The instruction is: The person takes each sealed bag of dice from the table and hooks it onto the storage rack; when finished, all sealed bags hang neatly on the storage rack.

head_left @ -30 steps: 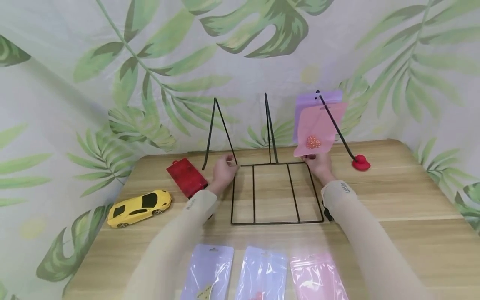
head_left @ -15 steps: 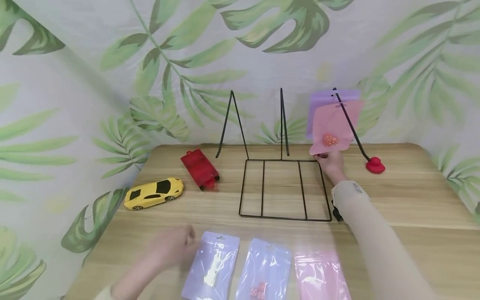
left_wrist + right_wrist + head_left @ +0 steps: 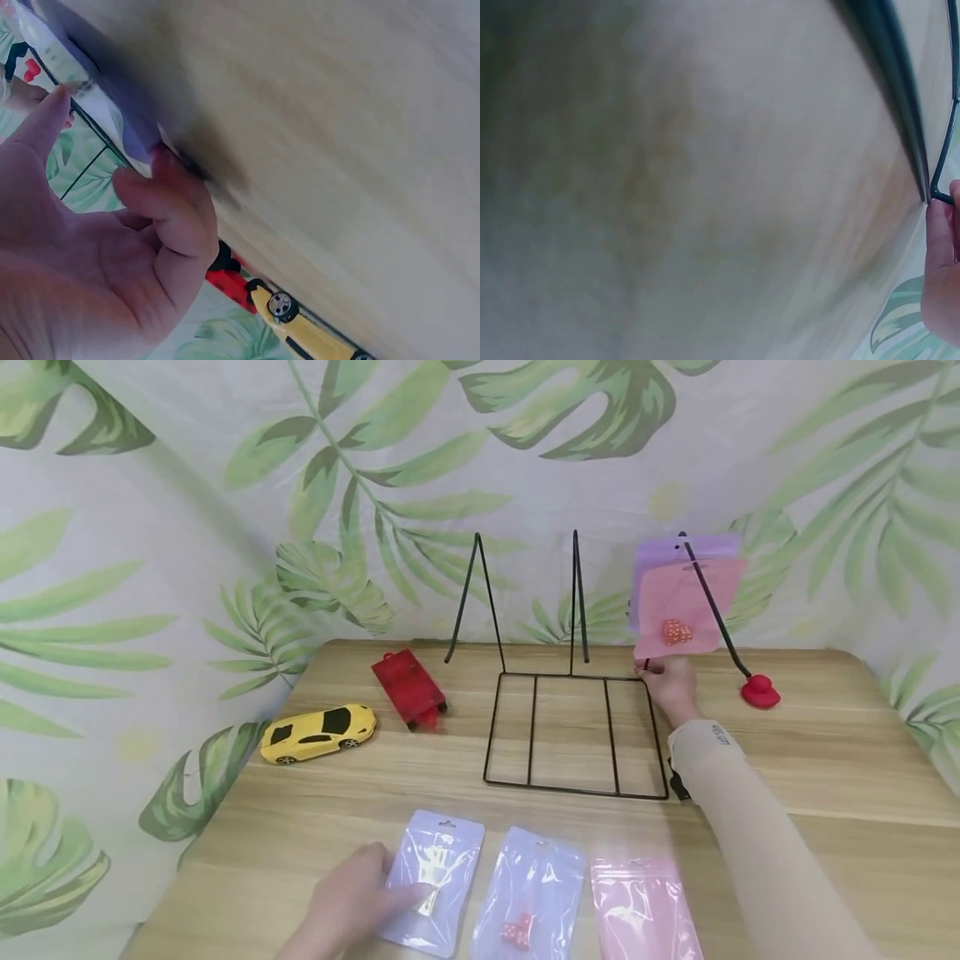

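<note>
My left hand [image 3: 354,893] pinches the left edge of a lilac zip bag [image 3: 454,843] lying on the table, thumb on top. In the left wrist view the thumb [image 3: 46,124] presses the bag and the fingers curl at its edge. A pale, shiny piece shows inside the bag. My right hand [image 3: 672,687] grips the back right corner of a black wire rack [image 3: 532,727]; the right wrist view shows its fingers [image 3: 939,236] at the wire. Above that hand, a pink bag [image 3: 693,593] and a purple bag [image 3: 647,564] hang on the rack's right hook.
A bluish zip bag [image 3: 536,877] with red pieces and a pink zip bag [image 3: 637,902] lie at the front. A yellow toy car [image 3: 315,735] and a red toy vehicle [image 3: 408,685] stand left. A red hat-shaped piece [image 3: 761,692] is at the right hook's tip.
My left hand has left the rack's back left corner, come down toward the front and taken hold of the lilac bag. My right hand stays at the rack. The head view has shifted.
</note>
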`<state>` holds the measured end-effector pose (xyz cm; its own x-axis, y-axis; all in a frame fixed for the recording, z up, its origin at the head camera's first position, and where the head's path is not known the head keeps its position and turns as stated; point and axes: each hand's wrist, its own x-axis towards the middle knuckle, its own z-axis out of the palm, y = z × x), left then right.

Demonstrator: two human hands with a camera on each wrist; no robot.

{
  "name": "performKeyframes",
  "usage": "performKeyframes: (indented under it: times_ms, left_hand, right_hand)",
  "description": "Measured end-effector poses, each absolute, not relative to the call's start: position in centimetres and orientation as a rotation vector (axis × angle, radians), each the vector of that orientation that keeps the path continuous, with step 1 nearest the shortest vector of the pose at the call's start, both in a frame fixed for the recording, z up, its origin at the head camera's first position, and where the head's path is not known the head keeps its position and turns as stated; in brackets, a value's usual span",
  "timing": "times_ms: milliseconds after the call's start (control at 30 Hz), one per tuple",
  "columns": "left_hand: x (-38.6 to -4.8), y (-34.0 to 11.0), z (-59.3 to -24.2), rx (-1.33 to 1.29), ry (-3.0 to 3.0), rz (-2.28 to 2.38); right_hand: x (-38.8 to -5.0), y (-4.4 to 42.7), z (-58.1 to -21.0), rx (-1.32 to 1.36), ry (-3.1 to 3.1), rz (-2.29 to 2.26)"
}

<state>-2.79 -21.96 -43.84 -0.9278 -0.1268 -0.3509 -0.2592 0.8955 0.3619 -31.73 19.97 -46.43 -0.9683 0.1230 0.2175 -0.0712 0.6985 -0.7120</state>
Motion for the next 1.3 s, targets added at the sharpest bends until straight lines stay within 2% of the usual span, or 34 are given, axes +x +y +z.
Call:
performKeyframes:
  times_ms: [133, 333, 633, 767, 1000, 1300]
  left_hand:
    - [-3.0, -22.0, -44.1, -0.264, 2.760, 0.617]
    - [-3.1, -23.8, -44.1, -0.362, 2.647, 0.910]
    - [-4.2, -27.8, -39.9, -0.256, 2.657, 1.319]
    - [-4.8, -26.7, -37.8, -0.248, 2.706, 1.618]
    - [-6.9, -22.6, -35.3, -0.018, 2.450, 2.160]
    - [-10.0, -19.6, -34.3, 0.012, 2.380, 2.269]
  right_hand:
    - [-31.8, 19.7, -46.4, -0.109, -2.662, 1.201]
    - [-31.6, 19.6, -46.3, -0.138, -2.663, 1.259]
    - [-31.5, 20.4, -46.3, -0.098, -2.662, 1.142]
    - [-31.5, 20.4, -46.5, -0.106, -2.648, 1.196]
    - [-31.6, 20.0, -46.7, -0.092, -2.638, 1.241]
    - [-31.6, 19.8, -46.4, -0.045, -2.637, 1.167]
